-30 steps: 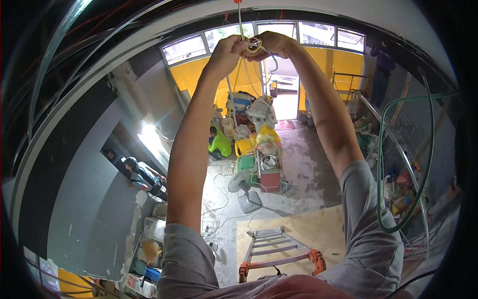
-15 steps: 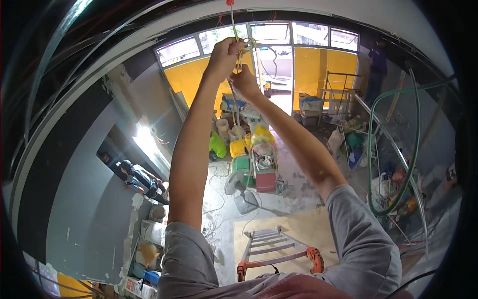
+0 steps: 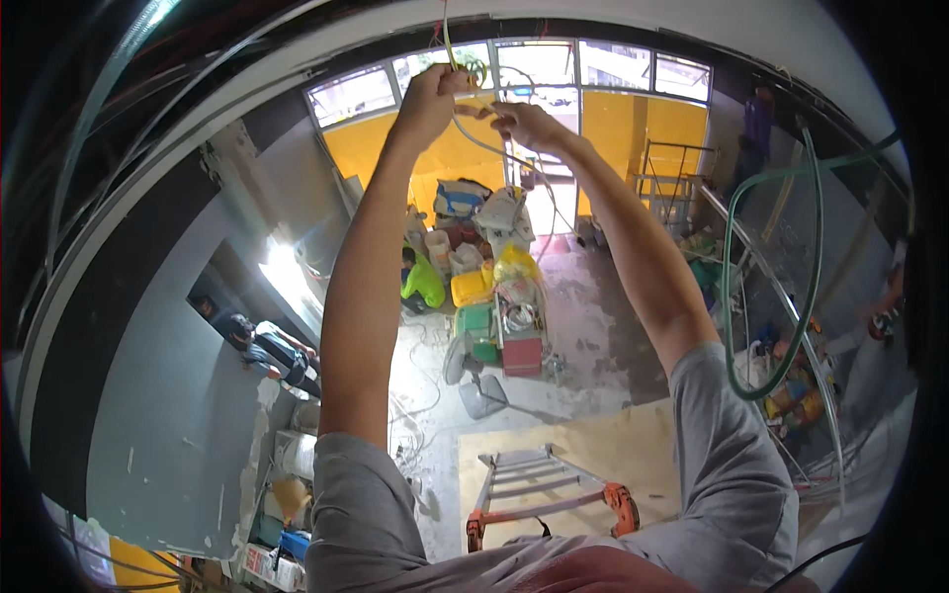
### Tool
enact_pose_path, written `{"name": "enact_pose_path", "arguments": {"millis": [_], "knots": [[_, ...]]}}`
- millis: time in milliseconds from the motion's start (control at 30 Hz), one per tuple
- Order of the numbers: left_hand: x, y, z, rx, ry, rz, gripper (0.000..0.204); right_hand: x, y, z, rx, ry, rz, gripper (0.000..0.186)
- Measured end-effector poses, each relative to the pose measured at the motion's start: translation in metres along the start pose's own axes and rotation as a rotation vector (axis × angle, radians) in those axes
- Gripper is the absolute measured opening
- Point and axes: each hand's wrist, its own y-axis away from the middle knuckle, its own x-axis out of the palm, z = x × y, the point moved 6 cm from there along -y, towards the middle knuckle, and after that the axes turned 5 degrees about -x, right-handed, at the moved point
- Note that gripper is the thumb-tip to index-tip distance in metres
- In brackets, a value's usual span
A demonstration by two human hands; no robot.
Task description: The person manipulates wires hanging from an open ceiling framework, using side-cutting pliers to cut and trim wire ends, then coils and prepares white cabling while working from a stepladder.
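Both my arms reach up and forward to a thin, pale yellowish cable [image 3: 448, 38] that hangs down from above. My left hand [image 3: 427, 107] is closed around it, with a small coiled loop showing just past the fingers. To its right and slightly lower, my right hand [image 3: 529, 127] has its fingers drawn together on a strand of the same cable. A slack length bows below the hands and trails down to the right. The exact grip of the right fingertips is hard to make out.
Below me stands an aluminium ladder [image 3: 539, 484] with orange fittings. Floor clutter includes a fan [image 3: 481, 393], a red box [image 3: 522, 358] and yellow bags [image 3: 514, 264]. A green hose [image 3: 732, 296] loops at right. Other people are at left, in the middle and at far right.
My right hand has moved right and up, away from my left hand, swinging the slack cable rightward. My left hand has shifted slightly left and up. The view has tilted a little.
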Motion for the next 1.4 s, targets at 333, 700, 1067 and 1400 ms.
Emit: {"name": "enact_pose_path", "arguments": {"millis": [333, 700, 1067, 1400], "knots": [[-0.015, -0.007, 0.007, -0.198, -0.142, 0.068, 0.027, -0.002, -0.021, -0.015, 0.001, 0.126, -0.272, 0.029], [-0.007, 0.007, 0.012, -0.037, -0.172, -0.188, 0.033, 0.036, 0.013, 0.009, -0.128, 0.391, -0.194, 0.028], [-0.005, 0.009, -0.001, 0.099, -0.377, -0.357, 0.024, 0.008, 0.093, 0.098, -0.223, 0.564, -0.338, 0.014], [-0.010, 0.003, 0.004, -0.016, -0.208, -0.253, 0.028, -0.027, 0.106, 0.119, -0.372, 0.586, -0.322, 0.021]]}}
